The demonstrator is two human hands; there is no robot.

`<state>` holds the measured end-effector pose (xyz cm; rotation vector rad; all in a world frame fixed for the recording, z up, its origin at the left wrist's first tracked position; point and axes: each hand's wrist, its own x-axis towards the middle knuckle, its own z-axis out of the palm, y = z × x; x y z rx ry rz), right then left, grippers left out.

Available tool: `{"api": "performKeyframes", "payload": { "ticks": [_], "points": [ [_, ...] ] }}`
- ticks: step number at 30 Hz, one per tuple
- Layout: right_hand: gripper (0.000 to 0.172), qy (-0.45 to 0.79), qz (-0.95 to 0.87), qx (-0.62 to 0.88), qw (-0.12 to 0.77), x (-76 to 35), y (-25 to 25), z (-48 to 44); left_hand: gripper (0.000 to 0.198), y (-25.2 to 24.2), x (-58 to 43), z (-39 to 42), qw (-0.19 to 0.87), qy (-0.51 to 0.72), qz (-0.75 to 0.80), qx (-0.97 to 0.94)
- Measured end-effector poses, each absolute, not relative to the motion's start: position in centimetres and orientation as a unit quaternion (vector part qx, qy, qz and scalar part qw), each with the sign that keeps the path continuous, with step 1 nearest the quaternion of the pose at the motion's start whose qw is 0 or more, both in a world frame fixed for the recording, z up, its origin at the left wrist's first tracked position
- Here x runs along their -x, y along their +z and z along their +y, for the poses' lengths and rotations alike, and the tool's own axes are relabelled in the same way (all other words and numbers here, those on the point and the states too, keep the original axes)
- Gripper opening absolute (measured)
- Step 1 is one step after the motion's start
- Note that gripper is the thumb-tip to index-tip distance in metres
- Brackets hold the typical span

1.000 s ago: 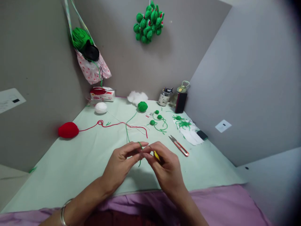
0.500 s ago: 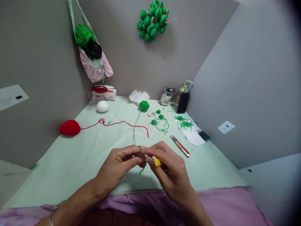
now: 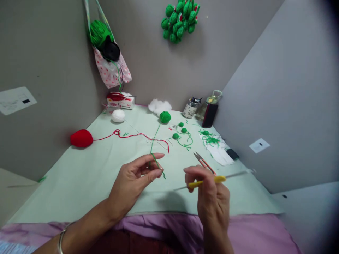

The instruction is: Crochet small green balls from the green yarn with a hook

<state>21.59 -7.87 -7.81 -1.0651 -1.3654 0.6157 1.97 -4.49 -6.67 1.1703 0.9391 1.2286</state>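
Note:
My left hand (image 3: 136,176) pinches a green yarn strand (image 3: 155,141) that runs back across the pale green table (image 3: 79,176) to a small green yarn ball (image 3: 165,116). A short tail of the strand hangs from my fingertips. My right hand (image 3: 209,192) is closed on a yellow-handled crochet hook (image 3: 206,181), held level, a hand's width to the right of the left hand. The hook's metal tip points left and is free of the yarn.
Red-handled snips (image 3: 203,163) lie just beyond my right hand. A red yarn ball (image 3: 81,138) trails a red strand (image 3: 132,135). Further back are a white ball (image 3: 118,115), stuffing (image 3: 159,105), small green crocheted pieces (image 3: 181,131), green scraps (image 3: 210,139), a jar (image 3: 190,108). Green crocheted balls (image 3: 181,19) hang on the wall.
My hands were together working the yarn with the hook. My right hand has pulled the hook away to the right, and my left hand stays on the strand.

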Motion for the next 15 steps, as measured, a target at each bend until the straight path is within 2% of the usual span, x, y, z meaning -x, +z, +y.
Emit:
{"api": "performKeyframes", "payload": {
  "ticks": [2, 5, 8, 15],
  "points": [
    [0.032, 0.265, -0.606, 0.385, 0.644, -21.1, -8.2, -8.0, 0.033, -6.7, -2.1, -4.5, 0.569, 0.528, 0.394, -0.493],
    [0.02, 0.261, -0.626, 0.355, 0.643, -20.4, -8.2, -8.4, 0.041, -6.7, -2.2, -4.6, 0.584, 0.531, 0.383, -0.48],
    [0.027, 0.216, -0.652, 0.38, 0.619, -19.9, -8.0, -8.9, 0.051, -6.7, -2.2, -4.6, 0.603, 0.524, 0.376, -0.469],
    [0.05, -0.01, -0.757, 0.376, 0.534, -19.9, -9.5, -8.9, 0.058, -7.3, -2.2, -4.5, 0.622, 0.518, 0.37, -0.456]
  ]
}}
